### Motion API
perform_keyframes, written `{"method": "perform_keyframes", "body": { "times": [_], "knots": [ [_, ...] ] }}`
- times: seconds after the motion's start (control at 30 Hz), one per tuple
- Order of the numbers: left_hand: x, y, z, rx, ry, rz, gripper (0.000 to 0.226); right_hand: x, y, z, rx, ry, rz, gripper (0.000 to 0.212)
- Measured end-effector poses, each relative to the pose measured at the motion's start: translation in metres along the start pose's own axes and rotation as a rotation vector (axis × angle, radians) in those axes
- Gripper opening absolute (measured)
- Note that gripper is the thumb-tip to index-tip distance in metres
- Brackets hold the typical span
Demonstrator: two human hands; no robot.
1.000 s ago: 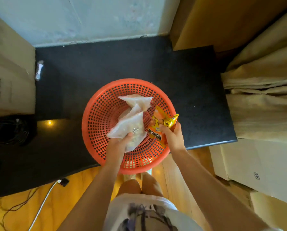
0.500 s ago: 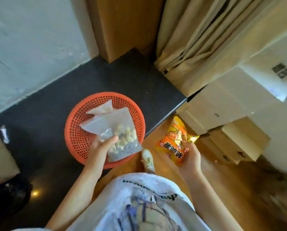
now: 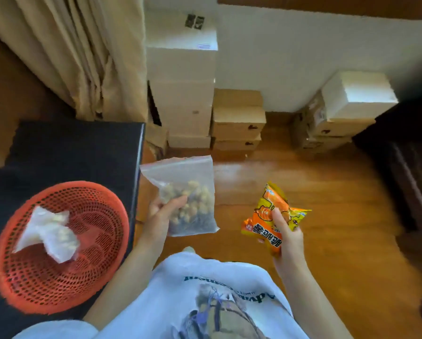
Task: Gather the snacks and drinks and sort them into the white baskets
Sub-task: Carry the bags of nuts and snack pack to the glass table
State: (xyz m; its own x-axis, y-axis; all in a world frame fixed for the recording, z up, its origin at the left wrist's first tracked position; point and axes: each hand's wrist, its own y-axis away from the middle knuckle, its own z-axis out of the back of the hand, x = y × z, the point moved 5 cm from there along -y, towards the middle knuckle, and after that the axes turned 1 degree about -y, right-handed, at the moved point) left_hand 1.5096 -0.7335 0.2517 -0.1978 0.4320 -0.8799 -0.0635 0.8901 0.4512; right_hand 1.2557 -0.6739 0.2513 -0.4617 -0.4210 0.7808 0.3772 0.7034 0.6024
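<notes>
Red basket (image 3: 33,277) near right edge of black tabletop (image 3: 70,152) — one clear bag (image 3: 49,233) of pale snacks inside. Left hand (image 3: 161,216) grips zip bag (image 3: 188,192) of puffed snacks over wooden floor (image 3: 327,216); right hand (image 3: 288,238) pinches orange snack packet (image 3: 266,216) — also over floor.

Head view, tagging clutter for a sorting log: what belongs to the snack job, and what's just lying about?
Job:
clear nut bag, left hand
orange snack packet, right hand
bag in red basket

Lying about:
stacked boxes
curtain
</notes>
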Motion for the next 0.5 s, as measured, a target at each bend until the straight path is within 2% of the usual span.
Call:
{"method": "perform_keyframes", "body": {
  "times": [0.1, 0.2, 0.27, 0.5],
  "knots": [
    [0.006, 0.012, -0.067, 0.191, -0.081, 0.005, 0.031, 0.003, 0.021, 0.07, -0.167, -0.092, 0.048, 0.042],
    [0.025, 0.039, -0.143, 0.392, -0.168, 0.023, 0.046, 0.0, 0.049, 0.148, -0.336, -0.174, 0.065, 0.058],
    [0.047, 0.065, -0.193, 0.503, -0.215, 0.036, 0.045, -0.005, 0.071, 0.203, -0.441, -0.246, 0.067, 0.064],
    [0.146, 0.182, -0.356, 0.837, -0.429, 0.067, 0.02, -0.029, 0.151, 0.378, -0.717, -0.455, 0.16, 0.034]
  ]
}}
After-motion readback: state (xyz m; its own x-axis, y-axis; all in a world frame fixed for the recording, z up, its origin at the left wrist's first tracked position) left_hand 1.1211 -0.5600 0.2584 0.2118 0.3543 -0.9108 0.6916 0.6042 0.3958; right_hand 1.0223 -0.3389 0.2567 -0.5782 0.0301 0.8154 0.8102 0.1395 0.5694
